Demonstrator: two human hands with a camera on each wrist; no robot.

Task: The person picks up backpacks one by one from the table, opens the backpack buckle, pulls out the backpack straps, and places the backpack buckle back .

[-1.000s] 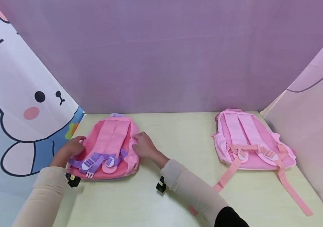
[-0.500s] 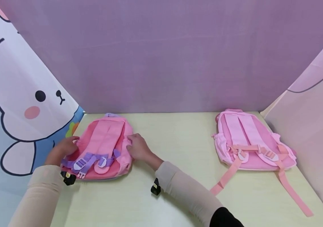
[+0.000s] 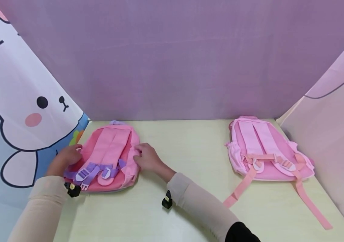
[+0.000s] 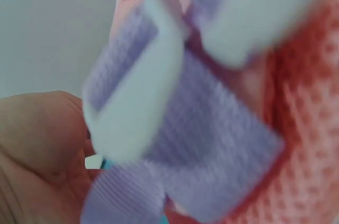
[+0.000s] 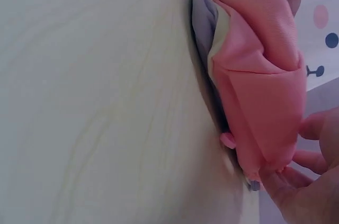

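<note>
A pink backpack (image 3: 111,144) lies on the left of the table, straps facing up. Purple webbing and a white buckle (image 3: 82,174) cross its lower part. My left hand (image 3: 64,159) grips its left side; the left wrist view shows the palm (image 4: 42,134) beside blurred purple straps (image 4: 212,134), fingertips mostly hidden. At the right side, my right hand (image 3: 151,159) pinches the bag near the side pocket. Thumb and fingers meet the fabric in the right wrist view, where the pink side pocket (image 5: 265,107) shows.
A second, lighter pink backpack (image 3: 262,148) lies at the table's right, its peach straps (image 3: 311,205) trailing toward the front. The pale table (image 3: 129,218) meets a purple backdrop (image 3: 175,60). A cartoon-printed panel (image 3: 17,134) stands close on the left.
Both hands have shifted the backpack a little to the left across the table, mostly in the first half second. The second backpack has stayed in place.
</note>
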